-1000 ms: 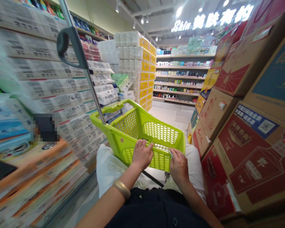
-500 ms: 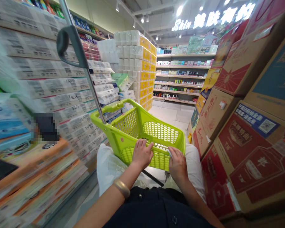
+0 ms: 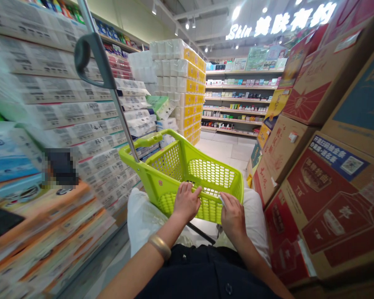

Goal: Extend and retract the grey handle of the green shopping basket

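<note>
A lime-green shopping basket (image 3: 213, 166) with pierced sides stands tilted in front of my legs, its long metal pull rod (image 3: 124, 114) rising at the left with a grey handle. My left hand (image 3: 187, 202) lies over the near rim, fingers curled over it and the thumb side stretched toward the right. At the same rim, farther right, my right hand (image 3: 233, 211) is closed on a small white piece (image 3: 222, 200) that looks like a folded tissue or cloth. Most of that piece is hidden by the fingers. The visible part of the basket's inside holds nothing.
Packs of paper goods (image 3: 93, 120) are stacked high on the left, with a yellow-and-white stack (image 3: 191, 91) beyond. Cardboard boxes (image 3: 336, 211) rise close on the right. Between them a tiled aisle (image 3: 218, 147) leads to shelves of small products (image 3: 237, 97).
Almost nothing differs. Both hands stay on the basket rim, and the view has shifted only very slightly.
</note>
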A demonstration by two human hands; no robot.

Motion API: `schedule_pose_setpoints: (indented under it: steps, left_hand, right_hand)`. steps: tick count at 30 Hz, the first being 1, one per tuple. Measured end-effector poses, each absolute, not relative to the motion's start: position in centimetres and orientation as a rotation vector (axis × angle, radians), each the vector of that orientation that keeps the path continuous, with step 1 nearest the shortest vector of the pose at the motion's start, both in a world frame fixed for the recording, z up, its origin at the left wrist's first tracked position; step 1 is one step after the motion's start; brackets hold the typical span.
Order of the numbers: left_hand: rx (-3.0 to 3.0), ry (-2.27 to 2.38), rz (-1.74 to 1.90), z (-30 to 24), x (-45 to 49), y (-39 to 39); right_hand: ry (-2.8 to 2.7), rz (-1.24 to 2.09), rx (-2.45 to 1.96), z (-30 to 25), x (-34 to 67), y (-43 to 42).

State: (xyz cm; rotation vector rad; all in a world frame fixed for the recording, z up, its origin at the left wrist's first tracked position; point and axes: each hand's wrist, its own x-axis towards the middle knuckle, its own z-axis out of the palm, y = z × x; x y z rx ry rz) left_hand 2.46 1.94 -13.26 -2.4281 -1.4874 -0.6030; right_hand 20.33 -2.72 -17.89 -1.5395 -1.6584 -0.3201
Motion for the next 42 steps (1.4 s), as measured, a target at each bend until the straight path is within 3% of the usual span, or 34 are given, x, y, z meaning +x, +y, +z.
schedule_pose_setpoints:
  steps: [9,19,30,42]
  left_hand:
    - [-2.414,-1.475,-0.601,-13.3,2.5,1.9]
    - [-2.416,-1.479,-0.597,-13.5,2.5,2.0]
    - [-2.403,-1.485,-0.644,-13.7,2.5,2.1]
    - [-2.436,-1.484,-0.627,-13.5,2.5,2.0]
  right_hand:
    - [-1.874,-0.233,-1.335,-16.3,15.5,-0.5]
    - [-1.658,-0.298,-1.586,-18.0,21.7,-3.2]
    - [-1.871,-0.199,-1.459,-15.7,16.4,-0.7]
    - [-1.71,-0.272,-1.541,-18.1,22.5,-3.4]
